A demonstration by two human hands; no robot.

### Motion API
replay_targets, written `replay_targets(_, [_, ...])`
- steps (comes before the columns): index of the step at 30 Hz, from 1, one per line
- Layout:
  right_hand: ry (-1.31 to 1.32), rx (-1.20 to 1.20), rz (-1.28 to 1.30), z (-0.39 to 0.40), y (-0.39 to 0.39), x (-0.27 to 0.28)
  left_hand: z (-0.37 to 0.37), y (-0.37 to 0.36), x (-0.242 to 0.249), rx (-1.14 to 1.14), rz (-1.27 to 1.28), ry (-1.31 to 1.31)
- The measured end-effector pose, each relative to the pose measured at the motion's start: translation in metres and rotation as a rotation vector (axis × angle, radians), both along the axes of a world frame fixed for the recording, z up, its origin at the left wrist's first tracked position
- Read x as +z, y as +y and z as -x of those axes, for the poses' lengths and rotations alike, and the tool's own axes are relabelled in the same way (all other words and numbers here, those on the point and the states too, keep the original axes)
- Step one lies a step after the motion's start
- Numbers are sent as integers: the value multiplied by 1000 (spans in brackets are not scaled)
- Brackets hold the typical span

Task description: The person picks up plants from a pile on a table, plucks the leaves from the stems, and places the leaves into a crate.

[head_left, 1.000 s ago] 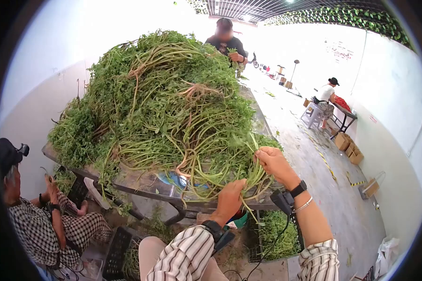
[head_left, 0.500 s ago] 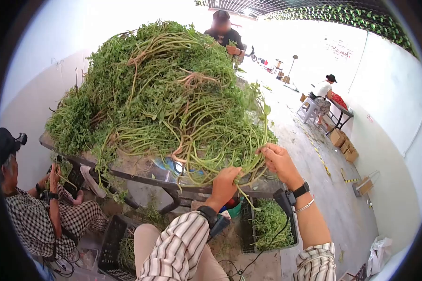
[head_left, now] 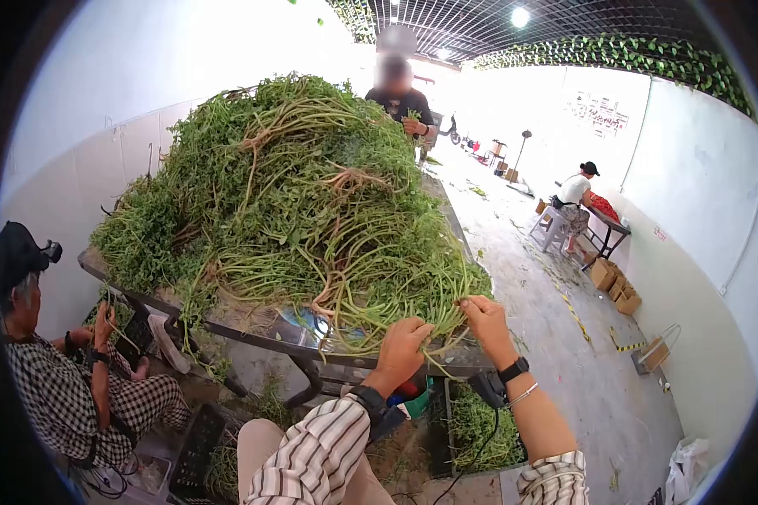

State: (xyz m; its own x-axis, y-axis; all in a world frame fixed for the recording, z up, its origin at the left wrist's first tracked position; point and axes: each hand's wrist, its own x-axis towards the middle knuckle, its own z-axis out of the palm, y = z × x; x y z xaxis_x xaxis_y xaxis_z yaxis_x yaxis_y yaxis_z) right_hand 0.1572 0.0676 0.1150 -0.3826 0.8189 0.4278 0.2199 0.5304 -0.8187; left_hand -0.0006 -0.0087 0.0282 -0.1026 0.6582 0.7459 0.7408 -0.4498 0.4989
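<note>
A large heap of leafy green stems (head_left: pixel 295 185) covers the table (head_left: pixel 253 328), with pinkish roots showing on it. At the heap's near edge my left hand (head_left: pixel 403 349) is closed round a few green stems, whose ends stick out below the fingers. Just to its right, my right hand (head_left: pixel 484 324) has its thumb and forefinger pinched at the stems beside the heap. What lies between those fingertips is too small to make out.
Black crates of greens stand below the table, one at the right (head_left: pixel 484 429) and one at the left (head_left: pixel 198 459). A person (head_left: pixel 67 387) sits at the left, another (head_left: pixel 404 101) across the table. A third person (head_left: pixel 574 194) works far right.
The view has tilted up, so the heap sits lower in it. My right hand has moved slightly left and down, its fingers still pinched. My left hand keeps its hold.
</note>
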Motion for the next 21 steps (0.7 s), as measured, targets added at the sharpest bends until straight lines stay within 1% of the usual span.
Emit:
replay_targets(1, [0,-2,-1,-1,5,-5,-1,-2,5,31,-27,77])
replay_targets(3, [-6,-53,-130,-2,5,-14,-9,-5,12,22,-9,77])
replay_targets(4, [-6,-55,-123,-3,3,-15,-13,-6,13,21,6,80])
replay_targets(5, [-34,-44,-63,-3,-1,-15,-18,-5,10,19,12,81])
replay_targets(6, [-62,-32,-7,-4,-2,-14,-24,-4,7,44,-16,-8])
replay_targets(7, [-61,-31,-9,-4,-2,-18,-29,-1,5,70,-49,-97])
replay_targets(10, [-78,-17,58,-6,-5,-35,-39,10,-8,95,-119,-143])
replay_targets(11, [29,11,192,-6,-7,-38,-40,15,-12,96,-123,-148])
replay_targets(12, [137,36,331,-7,-8,-40,-40,15,-12,89,-71,-135])
replay_targets(13, [135,32,335,-8,-9,-40,-40,15,-13,80,-16,-119])
replay_targets(15, [195,106,447,-11,-11,-38,-41,17,-13,73,19,-85])
replay_targets(16, [197,102,453,-12,-13,-36,-41,18,-12,69,45,-50])
replay_targets(17, [140,112,426,-14,-15,-32,-41,20,-15,64,53,-49])
replay_targets(18, [83,121,401,-15,-15,-32,-40,22,-17,82,62,6])
replay_targets(19, [82,114,412,-16,-13,-34,-39,23,-21,99,72,60])
replay_targets(21, [18,94,383,-20,-7,-39,-40,24,-25,108,67,55])
